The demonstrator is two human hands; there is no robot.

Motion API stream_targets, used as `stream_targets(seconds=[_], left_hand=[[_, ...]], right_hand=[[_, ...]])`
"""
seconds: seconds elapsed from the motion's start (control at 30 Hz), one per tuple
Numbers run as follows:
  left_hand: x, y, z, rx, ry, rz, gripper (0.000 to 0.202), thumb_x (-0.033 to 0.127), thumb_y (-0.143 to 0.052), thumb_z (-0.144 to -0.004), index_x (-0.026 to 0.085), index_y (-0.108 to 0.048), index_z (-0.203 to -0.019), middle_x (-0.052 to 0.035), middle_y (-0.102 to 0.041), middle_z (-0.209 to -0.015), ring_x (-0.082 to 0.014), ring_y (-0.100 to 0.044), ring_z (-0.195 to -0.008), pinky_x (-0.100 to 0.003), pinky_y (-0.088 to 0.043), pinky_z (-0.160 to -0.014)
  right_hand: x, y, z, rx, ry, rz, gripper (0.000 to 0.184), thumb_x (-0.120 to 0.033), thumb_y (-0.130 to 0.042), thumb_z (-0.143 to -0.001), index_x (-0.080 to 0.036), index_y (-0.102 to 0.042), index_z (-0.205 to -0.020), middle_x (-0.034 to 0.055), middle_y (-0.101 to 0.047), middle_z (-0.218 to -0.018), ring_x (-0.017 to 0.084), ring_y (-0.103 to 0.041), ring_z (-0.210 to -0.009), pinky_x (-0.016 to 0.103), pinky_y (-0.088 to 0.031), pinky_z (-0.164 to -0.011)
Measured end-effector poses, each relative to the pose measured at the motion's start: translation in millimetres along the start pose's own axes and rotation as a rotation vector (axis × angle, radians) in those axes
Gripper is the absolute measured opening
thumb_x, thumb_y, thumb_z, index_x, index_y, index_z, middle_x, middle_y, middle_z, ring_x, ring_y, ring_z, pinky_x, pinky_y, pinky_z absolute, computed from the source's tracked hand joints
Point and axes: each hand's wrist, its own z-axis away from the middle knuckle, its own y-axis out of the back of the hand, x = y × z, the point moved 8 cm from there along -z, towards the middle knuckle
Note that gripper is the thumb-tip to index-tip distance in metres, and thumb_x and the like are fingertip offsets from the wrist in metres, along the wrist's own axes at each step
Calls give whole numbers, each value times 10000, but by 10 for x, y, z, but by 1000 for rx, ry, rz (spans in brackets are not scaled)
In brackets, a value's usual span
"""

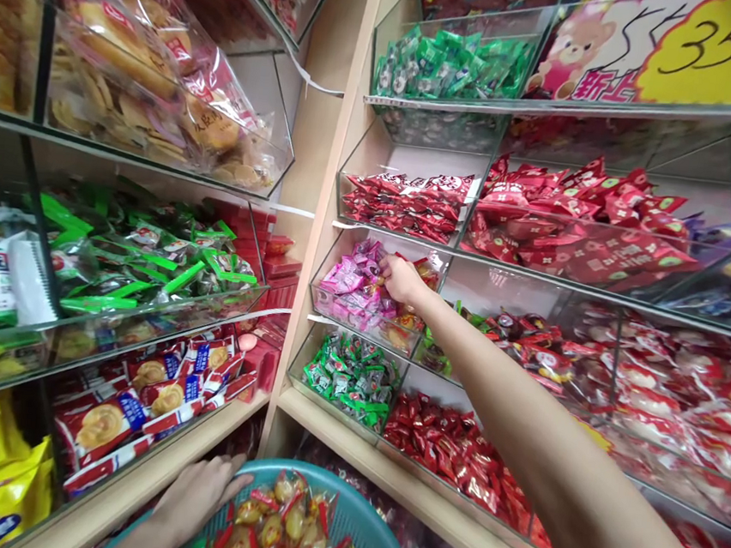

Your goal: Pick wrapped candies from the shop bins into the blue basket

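My right hand (402, 279) reaches into a clear bin (321, 296) of pink-wrapped sweets (354, 290), with fingers curled down among the packets. What the fingers grip is hidden. My left hand (199, 492) holds the rim of a teal plastic basket (371, 542) at the bottom of the view, fingers wrapped over its edge. The basket carries several red and yellow wrapped snacks (282, 529).
Clear acrylic bins line wooden shelves: green sweets (454, 63) at the top, red packets (411, 203), green ones (349, 376) and red ones (452, 446) below. On the left are biscuit packs (158, 73) and green snack packs (141, 252). A yellow price sign (710, 49) reads 35.
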Motion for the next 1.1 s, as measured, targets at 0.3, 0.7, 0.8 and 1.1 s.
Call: stream_targets(seconds=[0.3, 0.7, 0.8, 1.1], left_hand=[[20, -3, 4, -7, -9, -16, 476, 439, -272, -887, 224, -539, -1218, -102, -667, -1088, -248, -610, -1041, -360, -465, -892], [-4, -26, -7, -10, -10, -17, 476, 457, -257, -890, 233, -542, -1198, -91, -671, -1076, -245, -619, -1021, -341, -475, -851], [19, 3, -3, -3, -5, -40, 488, 470, -243, -895, 229, -550, -1188, -96, -679, -1042, -258, -637, -974, -350, -483, -807], [101, 64, 27, -52, -5, -71, 488, 511, -241, -900, 228, -540, -1163, -103, -694, -1017, -242, -647, -959, -332, -468, -814]], right_hand=[[-105, 29, 134, -101, -66, 164, 134, -211, -633, -734, -141, -669, -842, 85, -667, -872, 174, -610, -802, 236, -444, -709], [-184, 372, 295, 41, -71, 259, 222, -163, -464, -843, -129, -639, -975, 163, -637, -1008, 268, -608, -950, 307, -450, -754], [-208, 465, 347, 80, -33, 259, 210, -151, -447, -848, -121, -628, -952, 161, -631, -979, 278, -603, -936, 336, -455, -748], [-637, 865, 1154, 252, 270, 64, 198, -259, -435, -898, -170, -601, -836, 64, -601, -839, 214, -563, -907, 373, -419, -828]])
